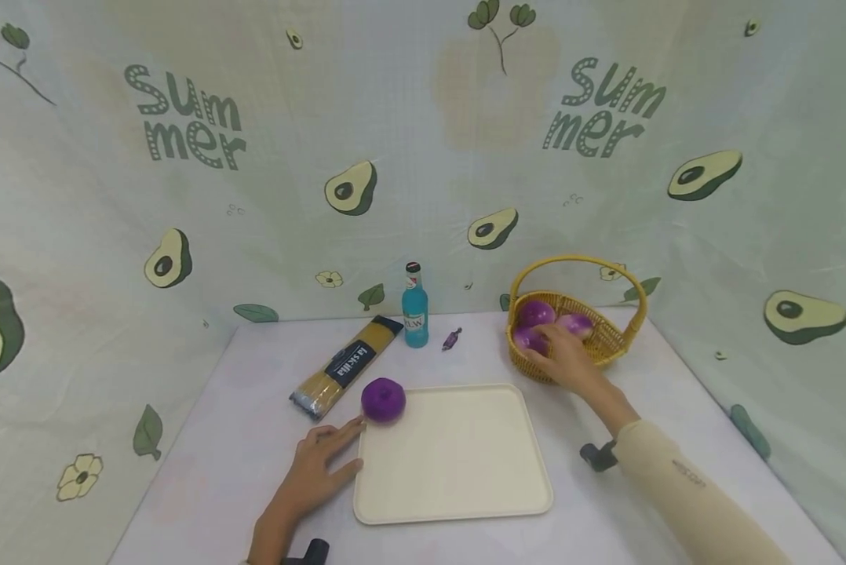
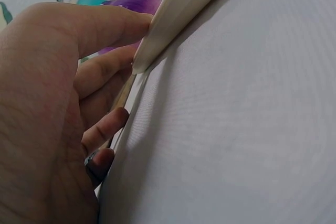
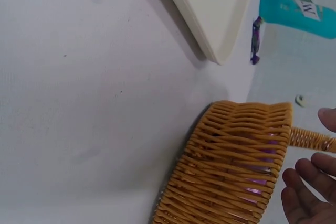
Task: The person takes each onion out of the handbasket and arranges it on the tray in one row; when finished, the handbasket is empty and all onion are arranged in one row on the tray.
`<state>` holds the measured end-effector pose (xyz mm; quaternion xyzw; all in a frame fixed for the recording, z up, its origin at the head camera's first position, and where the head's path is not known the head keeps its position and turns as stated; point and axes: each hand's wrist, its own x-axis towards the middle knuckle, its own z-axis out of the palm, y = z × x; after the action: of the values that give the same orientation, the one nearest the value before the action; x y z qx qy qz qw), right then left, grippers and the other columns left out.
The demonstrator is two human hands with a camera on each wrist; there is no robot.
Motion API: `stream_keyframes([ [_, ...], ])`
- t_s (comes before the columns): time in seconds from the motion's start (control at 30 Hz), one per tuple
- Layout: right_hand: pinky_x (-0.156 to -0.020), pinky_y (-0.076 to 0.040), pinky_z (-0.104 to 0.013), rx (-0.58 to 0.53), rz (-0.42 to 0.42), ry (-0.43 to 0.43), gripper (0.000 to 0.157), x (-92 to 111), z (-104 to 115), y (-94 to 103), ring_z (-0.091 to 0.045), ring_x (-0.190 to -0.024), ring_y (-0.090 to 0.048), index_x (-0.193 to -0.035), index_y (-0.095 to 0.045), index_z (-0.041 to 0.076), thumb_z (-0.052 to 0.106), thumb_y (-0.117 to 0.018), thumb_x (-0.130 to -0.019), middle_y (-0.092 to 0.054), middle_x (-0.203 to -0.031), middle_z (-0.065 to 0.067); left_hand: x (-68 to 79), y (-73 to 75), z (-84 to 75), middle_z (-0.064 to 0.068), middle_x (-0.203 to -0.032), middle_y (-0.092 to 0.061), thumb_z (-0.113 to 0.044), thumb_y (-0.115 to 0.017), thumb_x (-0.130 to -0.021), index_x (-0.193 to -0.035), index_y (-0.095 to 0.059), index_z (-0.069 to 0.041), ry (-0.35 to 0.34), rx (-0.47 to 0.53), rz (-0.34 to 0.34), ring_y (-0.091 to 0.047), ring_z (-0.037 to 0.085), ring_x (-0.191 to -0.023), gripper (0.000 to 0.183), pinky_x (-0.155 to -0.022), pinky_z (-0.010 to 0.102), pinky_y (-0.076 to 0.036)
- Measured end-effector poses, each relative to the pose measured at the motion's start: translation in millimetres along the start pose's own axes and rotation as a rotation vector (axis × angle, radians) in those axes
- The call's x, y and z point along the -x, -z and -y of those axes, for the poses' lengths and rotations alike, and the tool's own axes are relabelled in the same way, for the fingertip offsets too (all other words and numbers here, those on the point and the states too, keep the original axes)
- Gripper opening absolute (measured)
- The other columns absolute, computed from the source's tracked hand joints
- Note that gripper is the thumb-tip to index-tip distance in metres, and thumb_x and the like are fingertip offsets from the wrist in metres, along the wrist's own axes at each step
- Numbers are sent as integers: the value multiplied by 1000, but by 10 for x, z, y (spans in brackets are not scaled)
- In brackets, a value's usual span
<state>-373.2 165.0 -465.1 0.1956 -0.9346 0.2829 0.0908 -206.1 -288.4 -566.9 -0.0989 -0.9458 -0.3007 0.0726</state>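
My left hand (image 1: 319, 469) rests at the left edge of a cream tray (image 1: 458, 463), fingers extended and fingertips at its rim. A round purple onion (image 1: 384, 399) sits on the tray's far left corner, just beyond those fingertips. At the right, my right hand (image 1: 570, 362) reaches over the near rim of a yellow wicker basket (image 1: 610, 343), its fingers by the purple onions (image 1: 536, 313) inside. In the right wrist view, the fingers (image 3: 310, 174) are spread apart from the thumb, with nothing showing between them. The hand partly hides the onions.
Behind the tray stands a blue bottle (image 1: 415, 310) with a dark cap. A pack of spaghetti (image 1: 345, 366) lies slanted to its left, and a small purple wrapped candy (image 1: 452, 339) to its right. The basket's tall handle (image 1: 571, 258) arches over it. A printed curtain (image 1: 423, 133) closes off the back.
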Motion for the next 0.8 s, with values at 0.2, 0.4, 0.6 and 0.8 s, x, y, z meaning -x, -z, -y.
stream_keyframes([
  [0.2,-102,-39,-63,15,19,-37,62,-9,-78,-4,-51,-125,-46,-139,-48,-8,32,-69,-96,-49,-137,-33,-14,-31,25,-19,-151,-45,-46,-69,-90,-146,-52,-35,5,-10,5,-40,20,-128,59,-101,53,-30],
  [0.4,-104,-35,-64,23,42,-61,67,-38,-137,-10,-53,-129,-41,-142,-44,-9,31,-70,-95,-42,-142,-36,-5,-30,13,-18,-150,-46,-46,-69,-90,-145,-53,-34,-5,-19,-17,-41,19,-126,59,-100,52,-32],
  [0.6,-105,-34,-64,19,62,-84,71,-77,-175,-24,-53,-131,-39,-143,-42,-10,33,-70,-95,-39,-144,-36,0,-11,-15,-19,-151,-45,-45,-70,-89,-145,-53,-35,8,-13,-2,-41,19,-126,60,-100,52,-32],
  [0.8,-106,-34,-64,24,83,-95,71,-144,-179,-43,-54,-130,-39,-142,-42,-11,32,-71,-94,-40,-143,-36,-4,6,-30,-18,-152,-44,-46,-68,-90,-146,-52,-34,24,-21,13,-40,20,-127,60,-101,52,-31],
])
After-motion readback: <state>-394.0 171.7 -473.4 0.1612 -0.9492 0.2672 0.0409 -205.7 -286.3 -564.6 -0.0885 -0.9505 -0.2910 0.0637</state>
